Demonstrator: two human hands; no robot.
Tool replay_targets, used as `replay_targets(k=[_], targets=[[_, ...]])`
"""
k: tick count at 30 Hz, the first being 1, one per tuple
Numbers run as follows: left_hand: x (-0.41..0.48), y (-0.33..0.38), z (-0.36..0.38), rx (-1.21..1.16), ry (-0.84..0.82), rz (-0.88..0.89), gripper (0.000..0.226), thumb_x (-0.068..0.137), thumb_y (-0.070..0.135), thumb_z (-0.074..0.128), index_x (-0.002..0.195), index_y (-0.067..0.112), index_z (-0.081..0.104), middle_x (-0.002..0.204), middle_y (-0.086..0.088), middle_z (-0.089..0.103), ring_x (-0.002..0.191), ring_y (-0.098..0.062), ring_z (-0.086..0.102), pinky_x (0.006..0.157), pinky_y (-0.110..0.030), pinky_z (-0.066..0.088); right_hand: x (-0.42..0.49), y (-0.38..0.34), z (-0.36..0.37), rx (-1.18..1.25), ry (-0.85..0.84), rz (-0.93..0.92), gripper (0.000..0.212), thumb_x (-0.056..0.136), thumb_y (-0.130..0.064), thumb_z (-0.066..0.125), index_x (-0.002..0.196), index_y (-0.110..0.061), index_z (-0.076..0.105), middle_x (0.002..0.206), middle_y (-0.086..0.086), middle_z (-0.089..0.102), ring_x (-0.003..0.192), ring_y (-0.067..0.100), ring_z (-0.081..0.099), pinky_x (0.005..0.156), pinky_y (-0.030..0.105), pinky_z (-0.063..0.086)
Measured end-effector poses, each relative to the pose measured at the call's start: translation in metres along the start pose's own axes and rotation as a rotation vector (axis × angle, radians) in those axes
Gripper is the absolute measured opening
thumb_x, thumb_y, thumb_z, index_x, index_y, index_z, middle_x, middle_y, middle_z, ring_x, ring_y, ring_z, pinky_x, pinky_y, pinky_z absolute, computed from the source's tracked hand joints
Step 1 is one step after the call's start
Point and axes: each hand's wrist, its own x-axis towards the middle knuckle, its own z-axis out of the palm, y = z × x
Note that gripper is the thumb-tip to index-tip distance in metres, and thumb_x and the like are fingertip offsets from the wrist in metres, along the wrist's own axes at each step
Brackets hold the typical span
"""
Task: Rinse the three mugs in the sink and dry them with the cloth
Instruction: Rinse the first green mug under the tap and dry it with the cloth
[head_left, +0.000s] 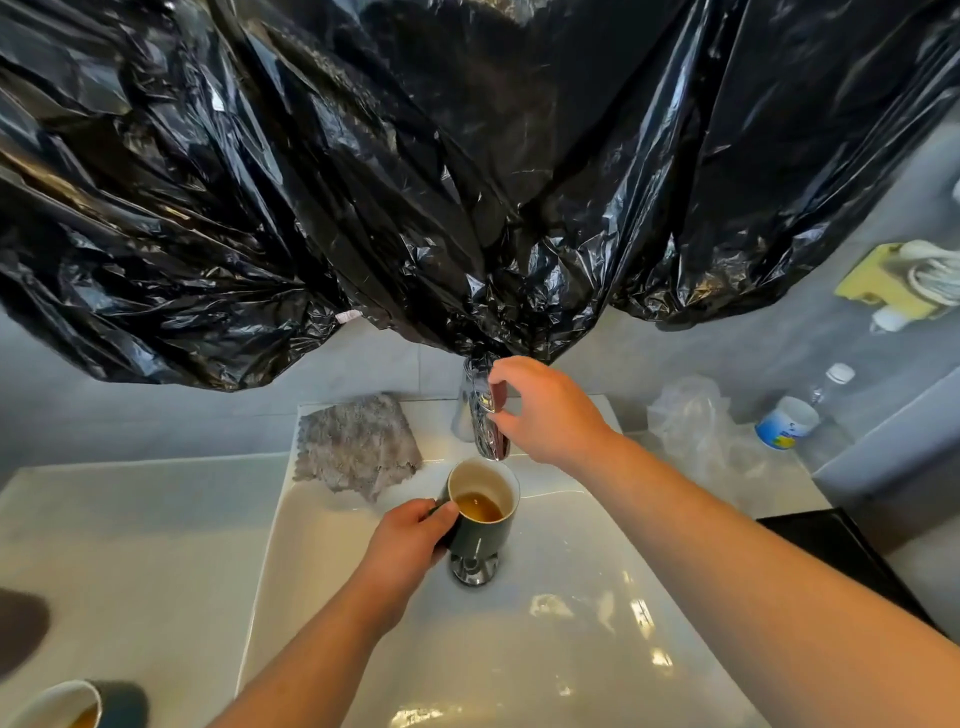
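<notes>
above: we see crumpled black plastic sheeting (467, 182) hanging low.
right side: we find a clear plastic bag (691, 415), a paper cup (787, 422) and, just beside it, a capped bottle (831, 387).
far right: a yellow block (867, 283) under a coiled white cord (930, 275).

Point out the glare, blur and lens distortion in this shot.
Head view: bright glare patches lie on the sink basin and streak the black plastic sheet. The chrome tap mirrors its surroundings. Wide-angle distortion bows the edges of the counter. The mug at the bottom left corner is soft and cut off by the frame, while the mug under the tap is sharp.
</notes>
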Motion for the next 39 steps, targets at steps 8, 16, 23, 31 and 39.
replay_targets(k=[8,16,23,31,39], targets=[[0.015,-0.001,0.007,-0.065,0.028,-0.009,0.027,0.101,0.018,0.06,0.104,-0.008,0.067,0.104,-0.02,0.07,0.094,-0.022,0.066,0.093,-0.035,0.057,0.018,0.013,-0.007,-0.06,-0.065,-0.231,0.022,0.08,-0.019,0.076,0.1,-0.02,0.067,0.116,-0.003,0.063,0.107,0.021,0.06,0.092,0.041,0.055],[0.018,0.003,0.01,-0.096,0.054,-0.014,0.02,0.101,0.017,0.06,0.1,0.0,0.072,0.106,-0.018,0.072,0.098,-0.022,0.066,0.098,-0.038,0.056,0.027,0.017,-0.01,0.01,-0.057,-0.191,0.045,0.081,-0.03,0.082,0.12,-0.01,0.072,0.137,0.006,0.062,0.13,0.021,0.054,0.112,0.038,0.042],[0.02,0.003,0.012,-0.116,0.034,0.0,0.02,0.102,0.016,0.059,0.1,0.003,0.073,0.103,-0.014,0.073,0.1,-0.021,0.067,0.097,-0.037,0.056,0.037,0.016,-0.02,0.06,-0.029,-0.192,0.031,0.079,-0.03,0.082,0.101,-0.009,0.076,0.113,0.005,0.073,0.109,0.02,0.065,0.099,0.036,0.051],[0.018,0.003,0.015,-0.128,0.01,0.013,0.021,0.102,0.014,0.057,0.106,-0.001,0.071,0.111,-0.02,0.07,0.1,-0.021,0.065,0.101,-0.04,0.054,0.045,0.014,-0.024,0.161,-0.068,-0.146,0.021,0.081,-0.029,0.081,0.095,-0.015,0.074,0.109,-0.001,0.072,0.104,0.013,0.065,0.095,0.035,0.053],[0.021,-0.013,0.017,-0.225,-0.012,-0.006,0.03,0.108,0.015,0.044,0.104,-0.012,0.057,0.105,-0.025,0.057,0.106,-0.034,0.061,0.083,-0.033,0.061,-0.065,0.041,0.03,0.378,0.239,0.148,0.031,0.091,-0.034,0.059,0.12,-0.026,0.065,0.114,-0.014,0.062,0.107,0.006,0.061,0.089,0.021,0.053]])
